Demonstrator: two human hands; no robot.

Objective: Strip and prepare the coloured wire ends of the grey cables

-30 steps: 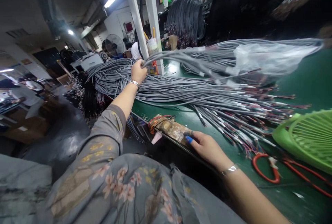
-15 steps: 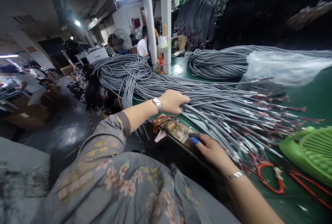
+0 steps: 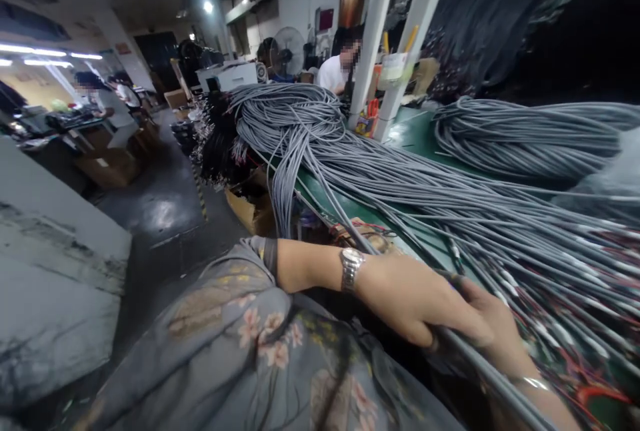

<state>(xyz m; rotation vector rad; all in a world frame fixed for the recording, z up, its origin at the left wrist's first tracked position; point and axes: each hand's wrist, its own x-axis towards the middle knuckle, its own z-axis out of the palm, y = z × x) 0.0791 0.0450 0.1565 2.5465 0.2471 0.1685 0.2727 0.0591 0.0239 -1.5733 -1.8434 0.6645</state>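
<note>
My left hand (image 3: 413, 291), wearing a metal watch, is closed around a few grey cables (image 3: 497, 371) at the front edge of the bench. The held cables run from the pile at upper left, under the hand, and out toward lower right. Partly behind it is my right hand (image 3: 500, 324), with a silver bracelet; its fingers are largely hidden by the left hand. A long spread of grey cables (image 3: 400, 181) lies beyond both hands, with white-wrapped ends and thin red and dark wires at the right. A taped brown bundle (image 3: 373, 238) lies near my left wrist.
Coiled grey cables (image 3: 525, 144) and clear plastic (image 3: 605, 171) lie at the back right. White posts (image 3: 375, 38) rise from the green bench (image 3: 320, 194). A cardboard box (image 3: 253, 208) stands below its left end. Orange handles (image 3: 600, 394) show at lower right. A co-worker (image 3: 333, 71) sits behind.
My left hand has moved right and toward me, drawing a few cables off the spread to the bench edge. My right hand has left the taped bundle and is beside it. The view has turned left.
</note>
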